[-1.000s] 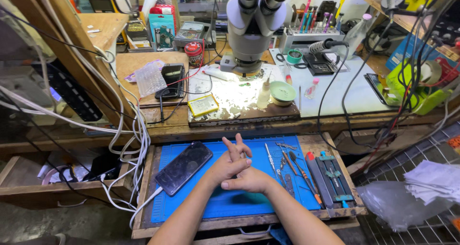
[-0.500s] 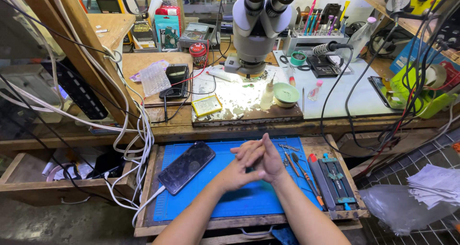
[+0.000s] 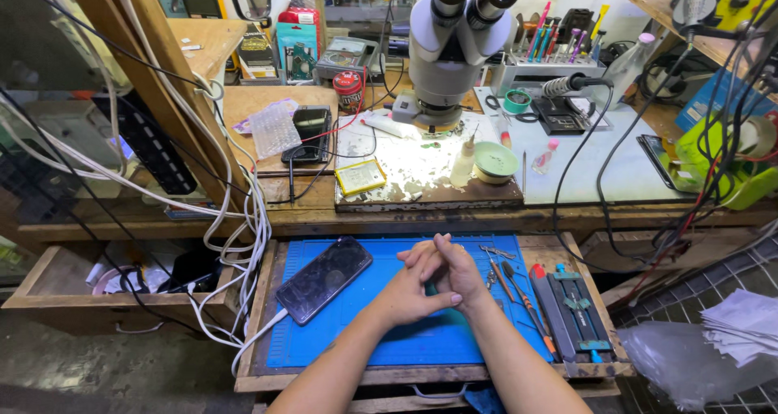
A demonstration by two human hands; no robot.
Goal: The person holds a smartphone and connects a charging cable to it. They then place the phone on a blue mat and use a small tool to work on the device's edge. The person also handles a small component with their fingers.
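My left hand (image 3: 409, 288) and my right hand (image 3: 455, 270) are pressed together over the blue work mat (image 3: 365, 341), fingers overlapping, with nothing held in either. A dark smartphone (image 3: 324, 279) lies face up on the mat to the left of my hands, tilted diagonally. Just right of my hands lie tweezers and screwdrivers (image 3: 510, 288), and beyond them a grey clamp fixture (image 3: 574, 310).
The mat sits in a pulled-out wooden drawer (image 3: 259, 300). On the bench behind stand a microscope (image 3: 450, 45) over a lit scratched board (image 3: 421, 171), a green dish (image 3: 496, 160), a small battery (image 3: 361, 176), and a soldering iron (image 3: 567, 83). White cables (image 3: 243, 219) hang at left.
My hands rubbed over one another and shifted from spread fingers to a clasped pose. The view moved slightly closer to the bench.
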